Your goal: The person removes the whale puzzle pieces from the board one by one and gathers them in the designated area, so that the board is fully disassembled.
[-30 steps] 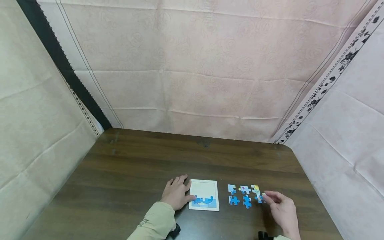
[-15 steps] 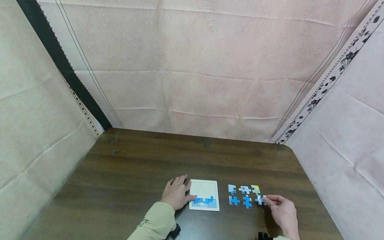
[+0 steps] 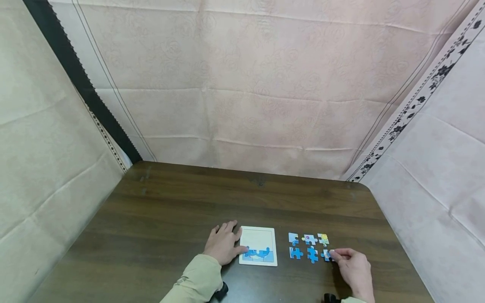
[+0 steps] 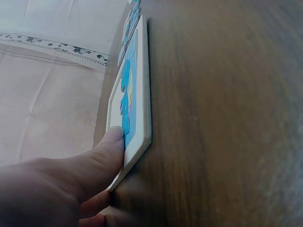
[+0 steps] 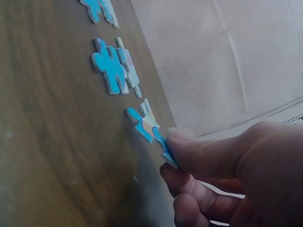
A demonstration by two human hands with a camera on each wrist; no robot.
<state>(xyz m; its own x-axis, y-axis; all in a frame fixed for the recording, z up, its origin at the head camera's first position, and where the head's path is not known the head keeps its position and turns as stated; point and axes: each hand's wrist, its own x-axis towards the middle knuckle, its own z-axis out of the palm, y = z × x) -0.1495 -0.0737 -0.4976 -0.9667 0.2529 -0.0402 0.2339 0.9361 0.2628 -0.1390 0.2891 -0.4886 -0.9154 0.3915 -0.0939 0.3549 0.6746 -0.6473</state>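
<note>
thumb and fingertips of our right hand [image 3: 353,265] are pinched together on one edge of a blue-and-white jigsaw piece [image 3: 326,255], well to the right of the puzzle tray [image 3: 257,236]. seen from the right wrist, the piece tilts; we cannot tell whether its low side touches the wooden table [image 3: 189,198]. our left hand [image 3: 222,245] lies at the tray's left edge, its fingers spread apart, only the thumb laid over the rim beside the blue fitted pieces [image 3: 261,256] in the tray's near part.

five other pieces lie right of the tray in two rows: a corner piece [image 3: 293,238], a pink-swirled piece [image 3: 310,240] and a yellow-patterned piece [image 3: 323,239] in the farther row, two blue pieces [image 3: 296,253] [image 3: 312,254] in the nearer one.

because we grip just an edge, a slackened pinch could let our piece pivot and drop. lowering it carelessly could knock the yellow-patterned one, which sits just beyond it. over at the tray, too hard a sideways push from our left thumb might skew the whole frame or lift a fitted piece.
</note>
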